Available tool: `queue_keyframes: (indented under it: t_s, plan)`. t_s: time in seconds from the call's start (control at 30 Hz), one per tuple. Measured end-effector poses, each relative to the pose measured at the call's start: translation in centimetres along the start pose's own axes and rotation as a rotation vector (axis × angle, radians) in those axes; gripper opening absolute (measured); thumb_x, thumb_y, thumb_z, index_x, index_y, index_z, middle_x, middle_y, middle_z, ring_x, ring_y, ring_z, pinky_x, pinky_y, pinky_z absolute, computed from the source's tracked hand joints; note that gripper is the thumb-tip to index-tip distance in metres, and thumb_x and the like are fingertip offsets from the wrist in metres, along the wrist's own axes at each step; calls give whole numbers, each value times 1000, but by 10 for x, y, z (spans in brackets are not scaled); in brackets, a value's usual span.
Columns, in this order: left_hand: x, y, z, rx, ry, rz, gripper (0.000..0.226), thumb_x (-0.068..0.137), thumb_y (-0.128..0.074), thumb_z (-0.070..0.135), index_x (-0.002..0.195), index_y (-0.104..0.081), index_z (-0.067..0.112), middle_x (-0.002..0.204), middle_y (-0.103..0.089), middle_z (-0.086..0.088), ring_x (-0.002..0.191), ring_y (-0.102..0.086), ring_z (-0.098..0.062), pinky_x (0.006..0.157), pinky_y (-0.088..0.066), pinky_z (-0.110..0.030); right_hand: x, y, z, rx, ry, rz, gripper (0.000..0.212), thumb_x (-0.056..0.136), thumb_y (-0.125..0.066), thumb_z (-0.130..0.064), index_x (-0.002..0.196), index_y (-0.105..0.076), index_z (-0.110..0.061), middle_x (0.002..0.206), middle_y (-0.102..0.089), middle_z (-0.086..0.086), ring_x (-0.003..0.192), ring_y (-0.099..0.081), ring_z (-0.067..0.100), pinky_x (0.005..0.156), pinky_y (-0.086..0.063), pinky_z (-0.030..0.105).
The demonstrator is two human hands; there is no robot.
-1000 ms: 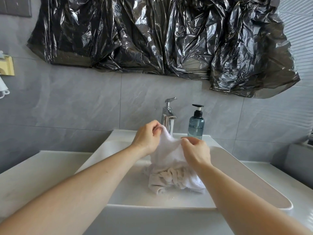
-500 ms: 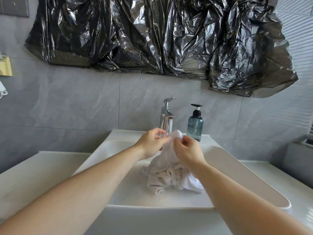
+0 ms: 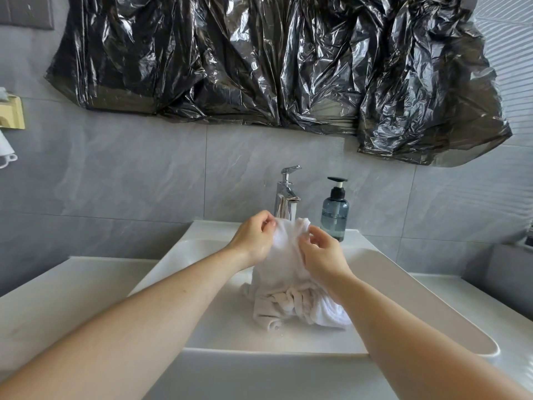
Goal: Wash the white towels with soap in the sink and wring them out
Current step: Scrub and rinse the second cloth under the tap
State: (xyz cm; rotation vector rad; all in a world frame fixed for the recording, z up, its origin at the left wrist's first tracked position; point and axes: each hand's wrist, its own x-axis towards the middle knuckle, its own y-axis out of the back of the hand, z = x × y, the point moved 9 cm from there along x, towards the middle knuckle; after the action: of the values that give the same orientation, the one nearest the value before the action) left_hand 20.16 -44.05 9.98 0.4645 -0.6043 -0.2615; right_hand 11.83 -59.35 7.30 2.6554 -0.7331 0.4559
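Head view, towel: a white towel (image 3: 284, 272) is bunched in the sink (image 3: 432, 321), its top lifted in front of the tap (image 3: 285, 197), its lower folds heaped on the basin floor.
Head view, left hand: the left hand (image 3: 253, 241) pinches the towel's upper left edge, fingers curled round the cloth.
Head view, right hand: the right hand (image 3: 324, 259) has its fingers curled at the upper right of the towel; it seems to pinch the cloth, though the contact is partly hidden behind the hand.
Head view, surroundings: a soap bottle (image 3: 334, 215) stands just beside the tap on the back ledge; the counter (image 3: 43, 298) flanks the sink; black plastic (image 3: 274, 62) covers the wall above.
Handling: the towel looks soft and limp, and probably wet, so likely heavier than it seems and inclined to sag and drip. It will not break and should not slip much. The best hold is judged to be a full fistful of bunched cloth at each end, which gives purchase for rubbing or twisting; a fingertip pinch at the edge will only lift it.
Change from a second ago: the hands have drawn closer together at the towel's top, which now stands narrower and more gathered than the wider spread held then; the lower heap lies much as it did.
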Motion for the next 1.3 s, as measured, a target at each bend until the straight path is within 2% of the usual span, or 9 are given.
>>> queue_keyframes:
  t_s: [0.1, 0.27, 0.43, 0.7, 0.83, 0.93, 1.03, 1.17, 1.3]
  plan:
    - [-1, -3, 4, -18, -34, 0, 23, 108, -46, 22, 91, -57, 12, 66, -48, 5, 61, -39, -14, 58, -31, -32, -5, -9, -1, -6, -28, -79, 4, 98, -63, -35, 98, -67, -34, 85, -63, -12, 68, -58, 7, 61, -44, 19]
    - [-2, -12, 6, -127, -45, -43, 24, 106, -55, 25, 92, -68, 11, 61, -49, 9, 54, -35, -8, 55, -31, -25, -8, -15, 4, -69, -44, -141, 48, 98, -63, -36, 144, -54, -29, 116, -68, 2, 67, -66, 5, 49, -48, 14]
    - [-1, -12, 2, -94, 0, -28, 18, 94, -73, 39, 99, -74, 21, 71, -64, 18, 68, -58, -1, 61, -41, -19, -9, -10, -8, -7, 24, -100, 23, 107, -46, -21, 95, -66, -19, 64, -49, -6, 48, -48, 6, 40, -50, 32]
    - [1, -3, 6, -93, -61, 56, 17, 98, -70, 35, 89, -77, 22, 77, -71, 13, 71, -60, -1, 62, -43, -12, -10, -5, -15, -95, 77, -44, 8, 99, -59, -21, 100, -54, -14, 80, -57, -4, 60, -51, 3, 55, -43, 18]
    - [-3, -5, 18, -101, -117, 27, 15, 100, -67, 23, 95, -80, 18, 78, -72, 15, 69, -61, 8, 65, -43, -9, -17, -11, -4, -39, -60, -98, 63, 85, -78, -34, 131, -37, -24, 111, -63, -6, 94, -68, 12, 72, -63, 40]
    - [-6, -7, 20, -126, -119, 3, 15, 100, -68, 22, 95, -82, 22, 85, -76, 18, 79, -65, 10, 71, -45, -8, -14, -14, -1, -85, -58, -121, 81, 82, -80, -37, 149, -35, -29, 108, -64, -9, 95, -68, 9, 66, -57, 29]
    - [-6, -9, 14, -145, -102, -33, 14, 99, -69, 24, 96, -83, 25, 93, -79, 14, 94, -71, -2, 82, -53, -18, -11, -15, -6, -201, 25, -122, 20, 87, -74, -30, 96, -66, -14, 75, -57, -6, 62, -51, 8, 52, -42, 22]
    - [-8, -12, 15, -159, -107, -88, 16, 96, -67, 25, 90, -81, 24, 94, -79, 10, 102, -71, -10, 97, -55, -33, -8, -10, -7, -187, 58, -72, 34, 96, -63, -28, 69, -46, -17, 61, -36, -5, 58, -32, 14, 45, -26, 23]
    - [-9, -15, 12, -129, -25, -123, 46, 72, -65, 68, 90, -75, 27, 87, -73, 2, 88, -65, -15, 86, -51, -39, -8, -4, -9, -144, 58, -24, 32, 101, -60, -29, 72, -56, -15, 59, -42, -8, 56, -39, 12, 44, -32, 19]
